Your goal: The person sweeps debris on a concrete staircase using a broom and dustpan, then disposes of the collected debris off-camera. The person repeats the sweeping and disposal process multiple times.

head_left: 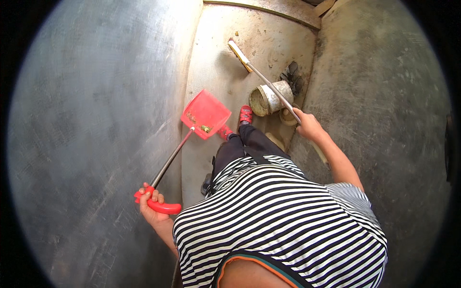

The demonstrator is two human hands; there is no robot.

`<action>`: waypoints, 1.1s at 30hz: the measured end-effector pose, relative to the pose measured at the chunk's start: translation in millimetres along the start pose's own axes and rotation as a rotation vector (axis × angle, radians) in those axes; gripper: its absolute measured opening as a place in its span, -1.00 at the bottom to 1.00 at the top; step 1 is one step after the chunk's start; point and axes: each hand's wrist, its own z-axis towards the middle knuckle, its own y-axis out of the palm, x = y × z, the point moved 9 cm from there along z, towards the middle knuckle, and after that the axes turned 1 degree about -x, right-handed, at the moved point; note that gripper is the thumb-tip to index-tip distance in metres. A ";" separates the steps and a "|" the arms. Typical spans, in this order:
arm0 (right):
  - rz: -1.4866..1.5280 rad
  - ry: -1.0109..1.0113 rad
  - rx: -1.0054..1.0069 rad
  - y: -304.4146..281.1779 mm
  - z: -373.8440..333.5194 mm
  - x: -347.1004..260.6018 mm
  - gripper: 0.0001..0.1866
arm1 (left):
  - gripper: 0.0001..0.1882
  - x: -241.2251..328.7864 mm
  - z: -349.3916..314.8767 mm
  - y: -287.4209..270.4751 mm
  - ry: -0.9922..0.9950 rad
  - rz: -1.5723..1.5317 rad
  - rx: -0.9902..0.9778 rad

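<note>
My left hand [154, 207] is closed around the red handle of a long dustpan [207, 109]. Its red pan hangs to the left of my feet, with greenish and brown scraps [205, 128] lying near its back edge. In my right hand [309, 124] is the metal stick of a broom [269, 80], fingers wrapped round it. The broom's wide head [239, 55] with yellowish bristles is farther out on the floor, its stick passing above a bucket. A small bit of debris [236, 33] lies just beyond the broom head.
A dirty white bucket [274, 98] lies on its side by my right foot, next to a round container [289, 116] and a dark crumpled heap [291, 77]. Grey walls [105, 105] rise close on both sides. A raised ledge [269, 10] crosses the far end.
</note>
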 end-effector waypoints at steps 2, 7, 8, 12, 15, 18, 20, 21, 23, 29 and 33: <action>0.043 0.145 0.035 -13.5 -23.7 16.8 -0.39 | -0.82 -0.8 -5.9 32.0 0.002 -0.003 -0.039; 0.019 0.398 0.086 -7.7 -31.2 54.0 -0.65 | -0.83 -7.4 18.0 89.5 0.011 0.016 -0.136; 0.023 0.431 0.100 -0.8 -23.8 52.9 -0.65 | -0.83 -6.6 28.5 95.5 0.005 0.027 -0.162; 0.066 0.481 0.183 10.7 43.0 35.4 -0.74 | -0.83 -8.5 78.9 128.4 -0.033 0.032 -0.264; 0.307 0.403 0.133 14.0 93.4 42.0 -0.82 | -0.83 -15.5 97.4 166.6 -0.074 0.061 -0.295; 0.727 0.324 0.006 -11.7 71.6 36.3 -0.79 | -0.81 -13.3 99.0 195.7 -0.130 0.095 -0.310; 0.762 0.383 0.013 -32.1 37.3 17.0 -0.73 | -0.81 -8.2 114.1 218.5 -0.138 0.128 -0.311; 0.684 0.446 0.021 -47.2 22.9 -3.5 -0.69 | -0.80 -4.8 123.6 232.4 -0.151 0.150 -0.296; 0.430 0.491 0.098 -53.5 11.4 -19.2 -0.64 | -0.80 -3.6 145.3 257.5 -0.170 0.173 -0.288; 0.517 0.630 0.018 -27.4 57.1 -40.8 -0.72 | -0.79 -3.0 193.8 316.2 -0.199 0.269 -0.270; 1.107 0.606 -0.061 -33.3 119.9 -57.3 -0.83 | -0.78 -7.8 218.1 352.8 -0.202 0.346 -0.248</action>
